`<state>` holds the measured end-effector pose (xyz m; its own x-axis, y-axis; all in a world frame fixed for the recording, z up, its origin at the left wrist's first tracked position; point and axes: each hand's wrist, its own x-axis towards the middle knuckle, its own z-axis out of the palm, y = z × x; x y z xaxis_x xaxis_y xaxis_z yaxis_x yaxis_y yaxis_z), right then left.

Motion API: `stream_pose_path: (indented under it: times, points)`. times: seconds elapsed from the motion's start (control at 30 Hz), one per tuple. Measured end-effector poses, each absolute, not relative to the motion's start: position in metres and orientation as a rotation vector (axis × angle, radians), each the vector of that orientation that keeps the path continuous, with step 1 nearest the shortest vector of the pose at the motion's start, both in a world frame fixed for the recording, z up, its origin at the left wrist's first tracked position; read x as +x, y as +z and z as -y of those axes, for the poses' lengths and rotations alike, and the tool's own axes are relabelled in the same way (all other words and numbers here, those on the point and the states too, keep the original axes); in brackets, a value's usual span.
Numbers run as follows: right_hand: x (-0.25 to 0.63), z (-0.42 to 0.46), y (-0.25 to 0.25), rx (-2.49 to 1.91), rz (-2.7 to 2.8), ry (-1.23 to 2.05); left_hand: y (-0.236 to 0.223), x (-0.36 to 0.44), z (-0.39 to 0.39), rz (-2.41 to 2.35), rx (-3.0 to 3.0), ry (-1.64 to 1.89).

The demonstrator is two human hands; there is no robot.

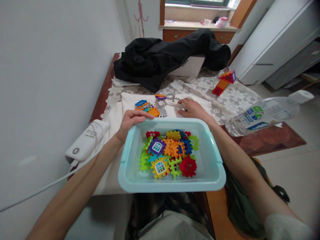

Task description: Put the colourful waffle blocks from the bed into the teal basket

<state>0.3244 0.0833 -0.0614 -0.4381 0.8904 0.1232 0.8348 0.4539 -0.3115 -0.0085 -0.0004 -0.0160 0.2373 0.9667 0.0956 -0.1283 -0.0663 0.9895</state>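
Note:
A light-blue plastic tub point(172, 187) sits in front of me at the table's near edge, with several colourful interlocking plastic tiles point(175, 148) inside. My left hand point(131, 122) grips the tub's far left corner, fingers along the rim. Beyond the tub, my right hand point(192, 108) reaches low over the white cloth, fingers curved and apart. Its fingertips are by a grey gear-edged tile point(176, 99). A bit of dark blue shows under the palm, too small to name. Left of it lies a pile of mixed tiles point(153, 111), with an orange and purple piece point(160, 96) behind.
A tilted clear bottle point(265, 115) stands at the right edge. Behind it is an orange and red tile structure point(223, 83). Black fabric point(160, 55) covers the far side. A white power strip point(87, 140) with its cable lies at left, near the wall.

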Motion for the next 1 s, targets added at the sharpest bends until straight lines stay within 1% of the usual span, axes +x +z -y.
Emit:
stream_pose_path:
  times: [0.2,0.4,0.5,0.6,0.8,1.0]
  points:
    - [0.316,-0.084,-0.070,-1.479,2.358,0.221,-0.016,-0.008,0.000,-0.896,1.301,1.145]
    - [0.320,-0.092,-0.076,-1.529,2.334,0.232,-0.016,-0.008,-0.001,-0.897,1.304,1.146]
    - [0.323,-0.093,-0.080,-1.463,2.404,0.178,-0.016,-0.008,-0.001,-0.893,1.293,1.149]
    - [0.325,-0.094,-0.084,-1.383,2.450,0.204,-0.017,-0.008,-0.001,-0.898,1.278,1.153]
    - [0.326,-0.098,-0.085,-1.370,2.172,0.261,-0.017,-0.008,-0.001,-0.898,1.267,1.151]
    - [0.324,-0.099,-0.082,-1.431,2.065,0.317,-0.018,-0.008,-0.002,-0.894,1.265,1.148]
